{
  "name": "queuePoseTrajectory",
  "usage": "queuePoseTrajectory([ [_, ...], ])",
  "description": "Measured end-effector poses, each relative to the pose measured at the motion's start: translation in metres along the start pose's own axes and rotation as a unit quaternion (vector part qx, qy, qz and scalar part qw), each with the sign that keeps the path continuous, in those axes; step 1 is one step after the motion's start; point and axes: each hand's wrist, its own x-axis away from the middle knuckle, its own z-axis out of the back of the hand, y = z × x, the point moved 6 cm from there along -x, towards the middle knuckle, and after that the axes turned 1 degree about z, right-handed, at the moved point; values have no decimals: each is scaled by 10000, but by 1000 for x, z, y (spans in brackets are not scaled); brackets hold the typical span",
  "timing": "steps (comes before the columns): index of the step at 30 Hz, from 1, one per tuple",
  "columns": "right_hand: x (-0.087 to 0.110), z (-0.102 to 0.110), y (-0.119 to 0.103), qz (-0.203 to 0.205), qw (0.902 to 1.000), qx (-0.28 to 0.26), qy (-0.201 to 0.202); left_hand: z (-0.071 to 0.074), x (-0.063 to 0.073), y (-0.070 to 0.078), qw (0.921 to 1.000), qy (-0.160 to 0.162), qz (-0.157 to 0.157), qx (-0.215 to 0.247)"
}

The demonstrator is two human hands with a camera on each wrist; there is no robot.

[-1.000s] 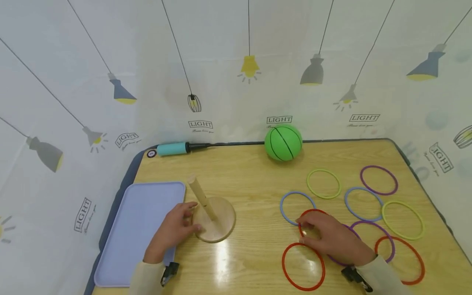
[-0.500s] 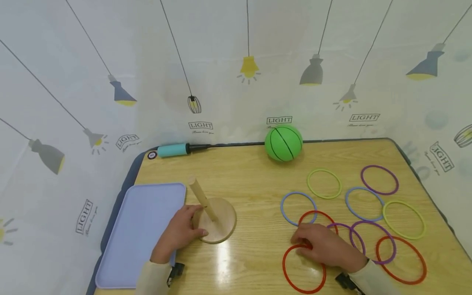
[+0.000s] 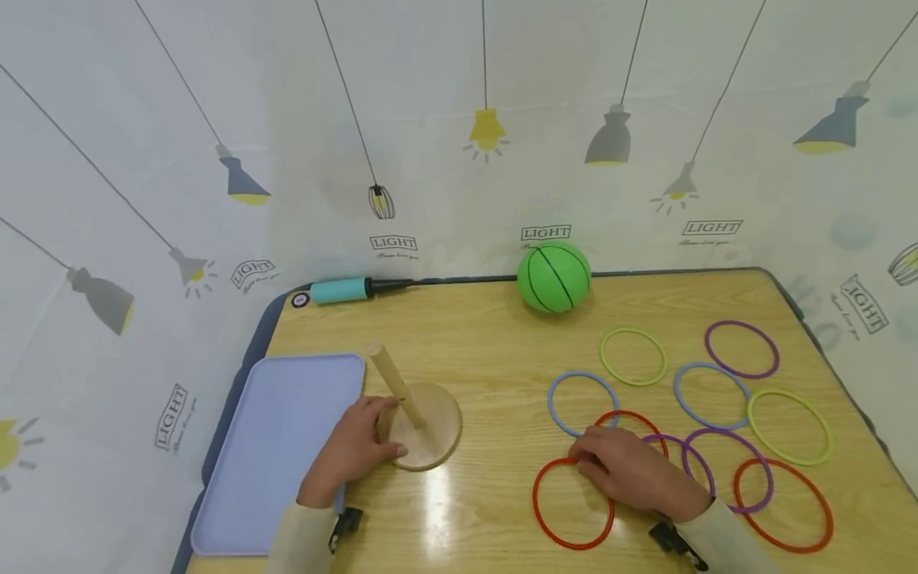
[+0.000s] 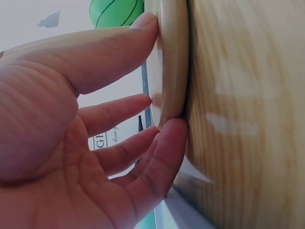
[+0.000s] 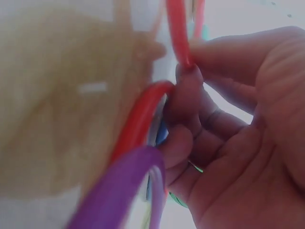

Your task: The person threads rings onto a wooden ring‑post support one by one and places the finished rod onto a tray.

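My left hand [image 3: 355, 442] holds the near-left edge of a round wooden base [image 3: 441, 422] with an upright peg [image 3: 390, 375]. In the left wrist view the thumb [image 4: 114, 59] lies on the base's top face, and fingertips touch its rim. Thumb and forefinger of my right hand [image 3: 634, 474] pinch a red ring [image 3: 536, 506]; the right wrist view shows that ring [image 5: 177, 33] between the fingertips, its near side raised off the table. Just beyond this hand lies a second red ring [image 3: 645, 421], overlapping a blue ring [image 3: 554, 410].
Several purple, blue, yellow-green and red rings spread over the table's right side, among them a purple ring [image 3: 769, 478]. A lilac tray [image 3: 287, 446] stands left of the base. Along the back edge are a green ball [image 3: 554, 277] and a turquoise pump [image 3: 340, 290].
My right hand has come down onto the near red ring, pinched it and shifted it slightly left. The left hand has settled a little further over the base edge.
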Motion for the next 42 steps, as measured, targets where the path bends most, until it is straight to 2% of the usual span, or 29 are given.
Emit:
queuePoseTrajectory([
  [9, -9, 8, 8, -390, 9987, -315, 97, -1, 0, 1, 10000, 14, 29, 47],
  [13, -17, 17, 7, -227, 9975, -589, 309, 0, 0, 1, 10000, 13, 60, 7],
  [18, -29, 34, -1, -135, 9914, -1153, 608, -1, 0, 0, 9999, -23, 103, 60],
  [24, -47, 52, -12, -226, 9772, -1895, 927, -3, 1, 0, 9997, -104, 131, 156],
  [32, -69, 74, -33, -162, 9608, -2394, 1390, -3, 3, 3, 9998, -145, 97, 129],
  [42, -102, 101, -69, -167, 9179, -3372, 2086, -4, 3, 1, 9997, -129, 146, 149],
])
